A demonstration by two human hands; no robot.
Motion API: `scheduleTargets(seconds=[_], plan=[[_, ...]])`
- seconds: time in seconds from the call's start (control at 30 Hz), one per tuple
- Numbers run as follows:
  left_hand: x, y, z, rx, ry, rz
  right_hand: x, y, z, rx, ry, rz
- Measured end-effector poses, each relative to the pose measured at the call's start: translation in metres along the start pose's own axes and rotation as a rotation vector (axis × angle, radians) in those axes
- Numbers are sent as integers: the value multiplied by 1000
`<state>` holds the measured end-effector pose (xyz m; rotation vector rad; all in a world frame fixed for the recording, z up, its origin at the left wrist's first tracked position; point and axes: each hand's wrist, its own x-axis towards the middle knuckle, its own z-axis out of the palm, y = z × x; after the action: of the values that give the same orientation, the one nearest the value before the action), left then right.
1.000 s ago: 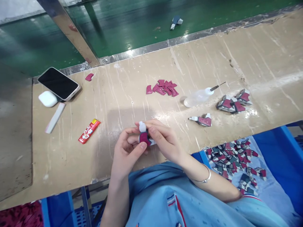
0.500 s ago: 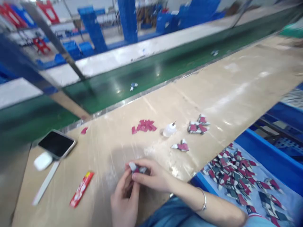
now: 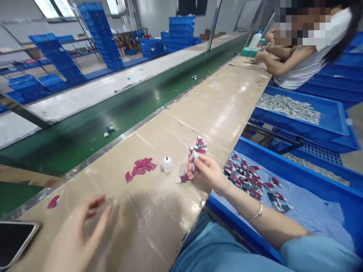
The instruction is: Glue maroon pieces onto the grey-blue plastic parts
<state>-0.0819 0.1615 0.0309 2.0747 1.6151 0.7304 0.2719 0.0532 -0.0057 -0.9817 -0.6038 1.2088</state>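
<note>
My right hand (image 3: 208,172) pinches a small grey-and-white moulded piece (image 3: 195,155) between thumb and fingers; part of it is hidden by them. Just behind it lies a cluster of similar pieces with maroon patches (image 3: 200,142), and a single maroon-patched piece (image 3: 185,177) rests beside my fingers. Over the near left of the table, my left hand (image 3: 82,230) is open with thumb and fingers apart, holding nothing. Between the hands, farther back, sit a pile of flat maroon patches (image 3: 141,166) and a small clear bottle (image 3: 167,165) with a thin dark tip.
A phone (image 3: 15,241) and a lone maroon patch (image 3: 53,202) lie at left. Beyond the tabletop (image 3: 215,98) runs a green belt (image 3: 150,94) carrying small pieces. At right stands a blue bin (image 3: 309,185) holding many maroon-patched pieces. A co-worker (image 3: 300,56) sits farther along.
My hands have separated: the right has carried the small piece right toward the cluster, while the left has let go and moved left. The view has swung right, bringing the co-worker in.
</note>
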Motion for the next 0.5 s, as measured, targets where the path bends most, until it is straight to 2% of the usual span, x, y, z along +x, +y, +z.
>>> scheduleTargets(seconds=[0.07, 0.13, 0.23, 0.3, 0.37, 0.5], plan=[[66, 2, 3, 17, -13, 90, 9, -10, -24, 9, 82, 1], [130, 8, 18, 23, 28, 104, 16, -13, -40, 23, 118, 25], [198, 20, 46, 43, 33, 72, 21, -14, -50, 74, 117, 92], [223, 25, 60, 54, 14, 16, 23, -13, -53, 93, 96, 136], [236, 29, 66, 75, -3, -62, 24, -13, -55, 80, 72, 157], [246, 33, 58, 134, -24, -208, 24, -11, -59, 43, 57, 165]])
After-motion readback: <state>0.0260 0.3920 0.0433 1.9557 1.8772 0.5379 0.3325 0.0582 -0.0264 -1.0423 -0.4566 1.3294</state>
